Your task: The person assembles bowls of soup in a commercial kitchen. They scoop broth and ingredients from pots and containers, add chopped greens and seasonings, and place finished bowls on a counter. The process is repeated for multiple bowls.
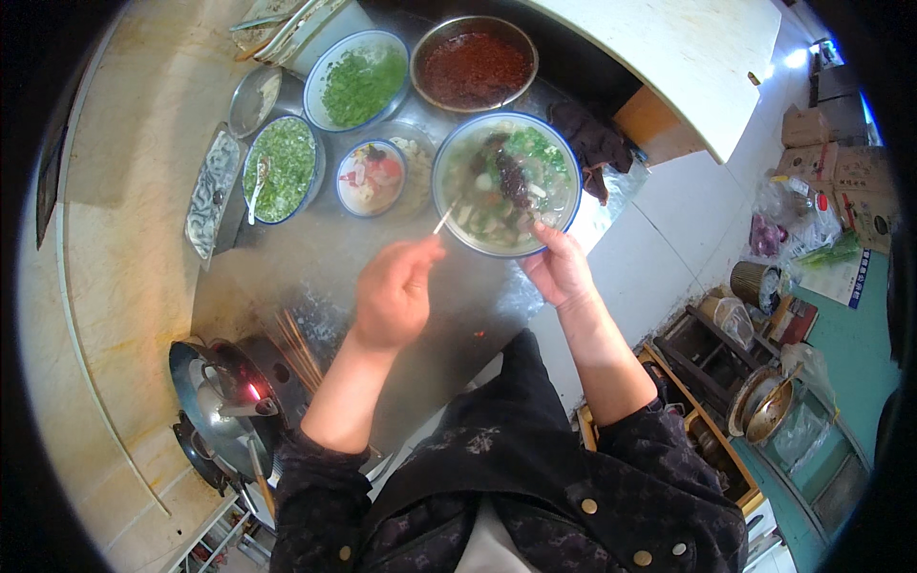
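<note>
A metal bowl of red chilli sauce (475, 65) stands at the far edge of the steel counter (315, 258), beside a blue-rimmed bowl of chopped green herbs (357, 84). Nearer lie a second bowl of chopped greens with a spoon (280, 169), a small dish of mixed pink and white bits (371, 178) and a rectangular tray (211, 191) — all close together. Loose wooden skewers (299, 349) rest by a lit stove with a pot (222, 413). Cardboard boxes (841, 167) sit well apart on the floor.
</note>
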The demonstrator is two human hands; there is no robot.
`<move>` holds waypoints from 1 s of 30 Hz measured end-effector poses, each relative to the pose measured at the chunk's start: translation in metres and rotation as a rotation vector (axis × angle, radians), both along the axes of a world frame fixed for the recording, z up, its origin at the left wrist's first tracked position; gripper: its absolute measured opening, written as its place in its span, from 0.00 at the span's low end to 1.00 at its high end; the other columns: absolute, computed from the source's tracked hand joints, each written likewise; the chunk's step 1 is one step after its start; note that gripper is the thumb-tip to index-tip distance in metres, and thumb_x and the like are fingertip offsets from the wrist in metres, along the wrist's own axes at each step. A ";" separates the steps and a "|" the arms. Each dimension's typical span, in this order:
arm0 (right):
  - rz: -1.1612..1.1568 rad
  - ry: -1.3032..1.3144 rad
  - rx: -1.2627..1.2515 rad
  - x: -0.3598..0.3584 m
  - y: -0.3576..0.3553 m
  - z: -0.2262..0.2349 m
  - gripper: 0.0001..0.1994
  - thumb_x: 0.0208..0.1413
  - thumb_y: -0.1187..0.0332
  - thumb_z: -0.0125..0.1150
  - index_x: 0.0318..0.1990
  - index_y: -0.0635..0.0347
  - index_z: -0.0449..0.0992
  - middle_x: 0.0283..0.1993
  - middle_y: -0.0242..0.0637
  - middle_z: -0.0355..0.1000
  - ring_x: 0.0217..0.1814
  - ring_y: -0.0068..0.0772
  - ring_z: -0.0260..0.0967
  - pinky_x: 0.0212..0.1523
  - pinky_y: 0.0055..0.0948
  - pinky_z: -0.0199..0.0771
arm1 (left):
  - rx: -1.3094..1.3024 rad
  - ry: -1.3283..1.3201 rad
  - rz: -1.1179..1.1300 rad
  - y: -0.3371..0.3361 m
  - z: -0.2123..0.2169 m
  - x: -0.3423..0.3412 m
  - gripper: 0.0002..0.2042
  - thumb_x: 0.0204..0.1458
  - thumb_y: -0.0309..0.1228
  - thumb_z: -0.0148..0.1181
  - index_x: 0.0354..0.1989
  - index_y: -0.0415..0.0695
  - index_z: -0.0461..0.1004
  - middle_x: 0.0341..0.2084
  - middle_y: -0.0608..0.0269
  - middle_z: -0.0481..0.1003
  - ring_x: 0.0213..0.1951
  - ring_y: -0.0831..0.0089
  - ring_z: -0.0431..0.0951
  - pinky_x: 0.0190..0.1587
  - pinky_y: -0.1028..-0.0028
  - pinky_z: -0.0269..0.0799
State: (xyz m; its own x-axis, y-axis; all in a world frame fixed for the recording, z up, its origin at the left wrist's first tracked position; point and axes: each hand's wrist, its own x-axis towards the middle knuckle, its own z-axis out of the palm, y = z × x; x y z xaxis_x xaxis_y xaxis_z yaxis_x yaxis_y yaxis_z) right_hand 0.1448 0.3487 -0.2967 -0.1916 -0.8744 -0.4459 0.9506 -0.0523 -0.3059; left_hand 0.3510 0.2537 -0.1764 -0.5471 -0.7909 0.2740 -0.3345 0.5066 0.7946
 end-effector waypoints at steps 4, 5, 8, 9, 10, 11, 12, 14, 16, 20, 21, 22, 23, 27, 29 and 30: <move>-0.002 -0.006 0.022 0.006 0.010 0.000 0.25 0.62 0.76 0.55 0.67 0.64 0.62 0.63 0.45 0.71 0.63 0.41 0.71 0.63 0.45 0.72 | 0.684 0.609 0.314 0.001 -0.007 0.004 0.11 0.68 0.30 0.49 0.48 0.37 0.75 0.30 0.55 0.80 0.28 0.69 0.78 0.31 0.71 0.73; -0.015 -0.009 -0.015 0.009 0.014 0.002 0.25 0.61 0.75 0.56 0.66 0.66 0.63 0.62 0.45 0.71 0.62 0.42 0.71 0.64 0.45 0.71 | 0.738 0.671 0.413 -0.003 -0.008 0.006 0.14 0.69 0.34 0.46 0.50 0.35 0.73 0.30 0.55 0.79 0.27 0.70 0.76 0.31 0.73 0.71; -0.059 0.000 -0.010 0.018 0.032 0.014 0.25 0.61 0.74 0.57 0.65 0.68 0.64 0.62 0.46 0.71 0.63 0.44 0.70 0.66 0.46 0.69 | 0.806 0.930 0.423 -0.034 -0.013 0.006 0.16 0.68 0.37 0.49 0.51 0.34 0.73 0.31 0.53 0.79 0.28 0.70 0.75 0.33 0.70 0.70; -0.073 -0.009 -0.015 0.021 0.039 0.021 0.24 0.61 0.76 0.56 0.65 0.68 0.63 0.62 0.47 0.71 0.63 0.44 0.71 0.66 0.46 0.70 | 0.750 0.948 0.287 -0.045 -0.015 0.004 0.16 0.69 0.36 0.50 0.51 0.34 0.73 0.32 0.54 0.79 0.29 0.72 0.75 0.33 0.72 0.71; -0.094 -0.012 -0.003 0.026 0.047 0.028 0.24 0.62 0.77 0.54 0.66 0.68 0.63 0.62 0.47 0.71 0.63 0.44 0.71 0.65 0.47 0.71 | 0.710 0.871 0.294 -0.059 -0.018 -0.003 0.15 0.68 0.35 0.50 0.52 0.35 0.73 0.33 0.56 0.79 0.30 0.74 0.75 0.34 0.73 0.71; -0.100 -0.039 -0.085 0.029 0.058 0.038 0.23 0.62 0.76 0.55 0.65 0.70 0.64 0.61 0.49 0.72 0.62 0.45 0.72 0.66 0.47 0.71 | 0.650 0.806 0.249 -0.073 -0.022 -0.011 0.15 0.68 0.35 0.50 0.52 0.36 0.74 0.34 0.58 0.79 0.31 0.76 0.76 0.35 0.75 0.72; -0.084 -0.060 -0.068 0.033 0.067 0.047 0.23 0.62 0.76 0.55 0.64 0.71 0.64 0.60 0.49 0.73 0.61 0.45 0.72 0.66 0.47 0.72 | 0.595 0.746 0.194 -0.084 -0.025 -0.018 0.14 0.68 0.34 0.51 0.53 0.37 0.75 0.34 0.60 0.79 0.32 0.77 0.76 0.36 0.76 0.73; -0.107 -0.070 -0.082 0.041 0.096 0.066 0.22 0.62 0.75 0.56 0.62 0.71 0.66 0.59 0.50 0.73 0.61 0.44 0.73 0.65 0.46 0.72 | 0.473 0.400 0.128 -0.105 -0.031 -0.024 0.14 0.68 0.34 0.51 0.54 0.40 0.76 0.37 0.62 0.80 0.35 0.79 0.76 0.39 0.78 0.73; -0.201 0.006 -0.089 0.062 0.129 0.086 0.21 0.62 0.73 0.58 0.60 0.73 0.67 0.58 0.50 0.74 0.59 0.42 0.74 0.65 0.45 0.73 | 0.332 0.172 0.089 -0.116 -0.037 -0.022 0.15 0.67 0.35 0.53 0.57 0.42 0.75 0.41 0.61 0.81 0.38 0.78 0.76 0.43 0.76 0.74; -0.341 -0.034 -0.216 0.098 0.198 0.127 0.23 0.64 0.69 0.57 0.65 0.61 0.62 0.60 0.46 0.73 0.59 0.43 0.75 0.57 0.50 0.80 | 0.488 0.134 0.134 -0.125 -0.033 0.011 0.27 0.63 0.38 0.59 0.68 0.43 0.63 0.54 0.54 0.76 0.50 0.70 0.75 0.55 0.69 0.70; -0.394 -0.020 -0.205 0.099 0.223 0.137 0.23 0.65 0.69 0.56 0.65 0.60 0.62 0.61 0.45 0.72 0.59 0.43 0.75 0.57 0.50 0.80 | 0.559 0.041 0.200 -0.128 -0.029 0.017 0.29 0.61 0.40 0.63 0.68 0.43 0.64 0.55 0.55 0.74 0.46 0.71 0.75 0.50 0.68 0.73; -0.435 -0.001 -0.227 0.101 0.244 0.146 0.23 0.65 0.68 0.56 0.65 0.59 0.62 0.61 0.45 0.72 0.58 0.42 0.75 0.57 0.50 0.79 | 0.444 0.092 0.248 -0.127 -0.033 0.020 0.29 0.59 0.41 0.64 0.66 0.42 0.65 0.53 0.59 0.76 0.41 0.72 0.76 0.37 0.72 0.74; -0.493 0.013 -0.182 0.100 0.272 0.157 0.23 0.65 0.68 0.55 0.66 0.59 0.62 0.62 0.45 0.71 0.59 0.42 0.74 0.59 0.50 0.78 | 0.458 0.024 0.297 -0.121 -0.035 0.030 0.29 0.58 0.43 0.65 0.64 0.41 0.68 0.53 0.63 0.76 0.39 0.70 0.77 0.36 0.72 0.74; -0.704 0.071 -0.160 0.102 0.374 0.197 0.24 0.67 0.66 0.51 0.68 0.61 0.60 0.65 0.46 0.68 0.67 0.44 0.68 0.68 0.51 0.68 | -0.099 -0.366 0.594 -0.084 -0.066 0.044 0.30 0.53 0.47 0.64 0.57 0.37 0.74 0.55 0.44 0.76 0.56 0.45 0.75 0.60 0.57 0.68; -0.834 0.112 -0.115 0.098 0.436 0.219 0.25 0.68 0.65 0.50 0.69 0.61 0.59 0.67 0.46 0.67 0.68 0.45 0.67 0.70 0.50 0.66 | -0.127 -0.296 0.430 -0.041 -0.081 0.043 0.28 0.55 0.40 0.62 0.60 0.32 0.70 0.56 0.40 0.74 0.57 0.47 0.74 0.61 0.59 0.67; -0.902 0.137 -0.069 0.095 0.468 0.231 0.25 0.68 0.65 0.51 0.70 0.61 0.58 0.68 0.47 0.66 0.68 0.46 0.66 0.70 0.50 0.66 | -0.074 -0.089 0.283 -0.008 -0.095 0.040 0.25 0.57 0.34 0.61 0.59 0.31 0.68 0.53 0.42 0.74 0.53 0.52 0.75 0.59 0.60 0.68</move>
